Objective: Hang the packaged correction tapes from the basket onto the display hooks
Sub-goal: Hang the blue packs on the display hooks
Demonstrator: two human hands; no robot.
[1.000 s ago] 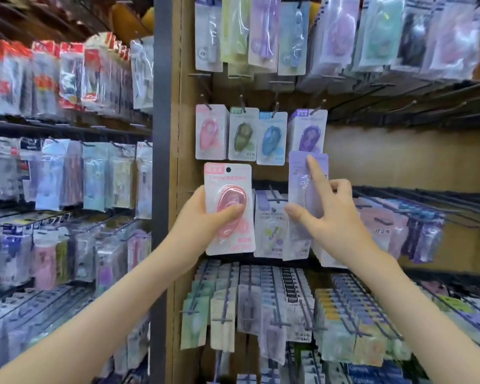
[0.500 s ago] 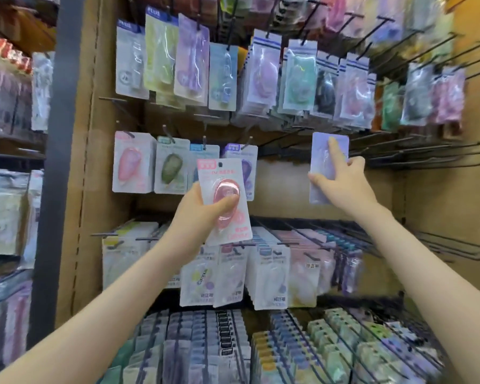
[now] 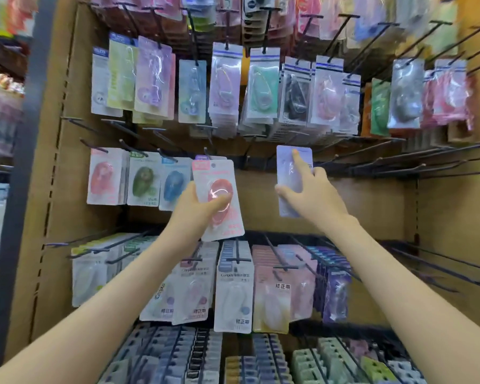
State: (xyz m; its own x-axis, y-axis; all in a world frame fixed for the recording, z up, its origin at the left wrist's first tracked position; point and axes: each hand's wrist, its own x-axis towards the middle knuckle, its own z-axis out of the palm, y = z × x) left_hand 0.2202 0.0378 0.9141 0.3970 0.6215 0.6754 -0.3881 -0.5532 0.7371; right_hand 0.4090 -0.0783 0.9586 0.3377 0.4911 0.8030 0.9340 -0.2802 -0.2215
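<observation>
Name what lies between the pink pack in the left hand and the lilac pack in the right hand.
Head view: only bare brown backboard shows between the pink pack and the lilac pack; no package hangs there.

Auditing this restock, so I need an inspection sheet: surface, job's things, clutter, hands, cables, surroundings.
Surface: brown display panel with rows of black hooks; bare hooks at right.
Job's things: pink pack unhung; lilac pack at the hook row, whether hooked unclear; basket not in view.
Clutter: nothing seen.
Hands: left hand grips the pink pack; right hand holds the lilac pack.
Cables: nothing seen.
Surroundings: hung packs above, below and left; another rack far left.
</observation>
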